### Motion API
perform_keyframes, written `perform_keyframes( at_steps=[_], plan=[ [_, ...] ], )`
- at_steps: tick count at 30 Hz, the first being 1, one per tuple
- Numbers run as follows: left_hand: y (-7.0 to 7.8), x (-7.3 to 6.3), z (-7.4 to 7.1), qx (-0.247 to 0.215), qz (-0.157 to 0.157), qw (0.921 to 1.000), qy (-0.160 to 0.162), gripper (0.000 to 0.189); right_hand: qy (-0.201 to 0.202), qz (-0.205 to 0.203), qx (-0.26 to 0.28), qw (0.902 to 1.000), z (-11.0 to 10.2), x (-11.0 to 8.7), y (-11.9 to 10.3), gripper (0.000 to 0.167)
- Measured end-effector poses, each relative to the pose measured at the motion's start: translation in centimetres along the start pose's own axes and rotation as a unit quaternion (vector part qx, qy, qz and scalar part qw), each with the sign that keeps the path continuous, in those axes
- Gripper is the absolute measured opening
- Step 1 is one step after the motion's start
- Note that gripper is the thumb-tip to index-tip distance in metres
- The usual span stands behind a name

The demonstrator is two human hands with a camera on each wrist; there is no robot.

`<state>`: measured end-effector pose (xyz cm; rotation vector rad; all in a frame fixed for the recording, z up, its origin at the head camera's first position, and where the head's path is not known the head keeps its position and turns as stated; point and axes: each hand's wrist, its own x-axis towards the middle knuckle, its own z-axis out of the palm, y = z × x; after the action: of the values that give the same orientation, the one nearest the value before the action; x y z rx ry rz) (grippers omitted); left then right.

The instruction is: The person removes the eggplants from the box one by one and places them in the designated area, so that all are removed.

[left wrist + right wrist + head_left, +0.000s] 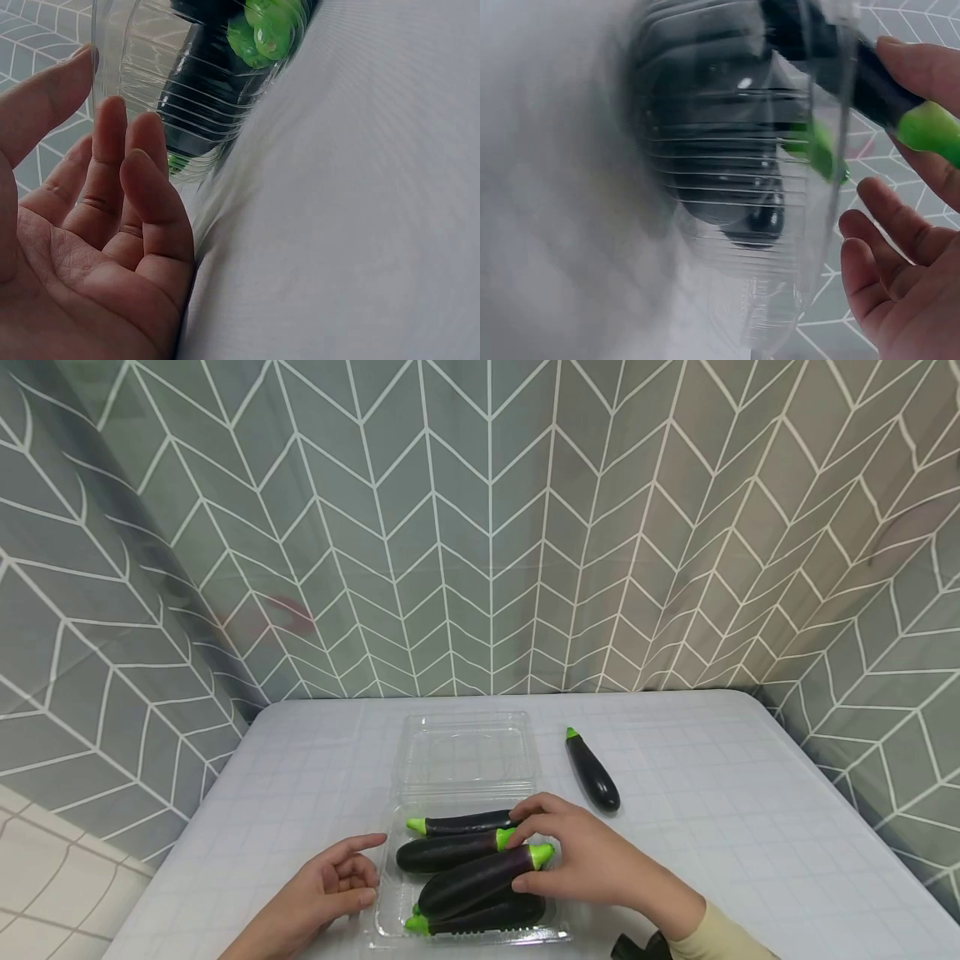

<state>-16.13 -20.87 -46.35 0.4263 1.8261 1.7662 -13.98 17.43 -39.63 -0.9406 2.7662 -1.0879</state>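
My right hand pinches a dark eggplant near its green stem end, thumb on one side and fingers on the other. This eggplant lies slantwise over others in a clear plastic clamshell box; in the right wrist view its green cap juts past the box rim. Beneath and behind it are several more eggplants, among them one with its stem to the right and a slim one at the back. My left hand stays at the box's left side, fingers loosely bent, fingertips right at the rim.
The box's clear lid lies folded back flat behind it. One loose eggplant rests on the white cloth-covered table, right of the lid. A grey patterned curtain hangs behind the table. A black object shows under the right wrist.
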Motion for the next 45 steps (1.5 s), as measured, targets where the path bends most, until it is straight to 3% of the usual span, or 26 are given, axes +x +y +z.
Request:
perform_keyframes(
  at_steps=[4,8,14,19,22,29,35,39,45],
  plan=[
    [0.0,0.0,0.0,-0.003,0.000,1.0000,-0.001,0.066,0.018,0.003,0.034,0.9993,-0.5,-0.1,0.2,0.026],
    [0.1,0.0,0.0,-0.004,-0.001,1.0000,0.001,0.065,0.030,0.041,0.070,0.9962,-0.8,-0.2,0.3,0.026],
    [0.0,0.0,0.0,-0.006,-0.004,1.0000,0.002,0.065,0.045,0.080,0.165,0.9820,-1.1,-0.2,0.4,0.035],
    [0.0,0.0,0.0,-0.005,-0.004,1.0000,0.005,0.065,0.049,0.113,0.294,0.9479,-1.4,-0.2,0.3,0.049],
    [0.0,0.0,0.1,0.001,0.000,1.0000,0.007,0.066,0.059,0.132,0.344,0.9279,-1.5,-0.2,0.3,0.049],
    [0.0,0.0,0.1,0.002,0.000,1.0000,0.006,0.066,0.084,0.120,0.417,0.8973,-1.7,-0.2,0.8,0.034],
    [0.0,0.0,0.0,0.004,-0.007,0.9999,0.009,0.065,0.108,0.128,0.459,0.8728,-1.7,-0.3,1.0,0.035],
    [0.1,0.0,0.1,0.003,-0.003,1.0000,0.007,0.066,0.114,0.134,0.469,0.8657,-1.8,-0.3,1.0,0.038],
    [0.1,0.0,0.1,-0.003,-0.002,1.0000,0.003,0.067,0.128,0.147,0.452,0.8704,-2.1,-0.6,1.3,0.040]
  ],
)
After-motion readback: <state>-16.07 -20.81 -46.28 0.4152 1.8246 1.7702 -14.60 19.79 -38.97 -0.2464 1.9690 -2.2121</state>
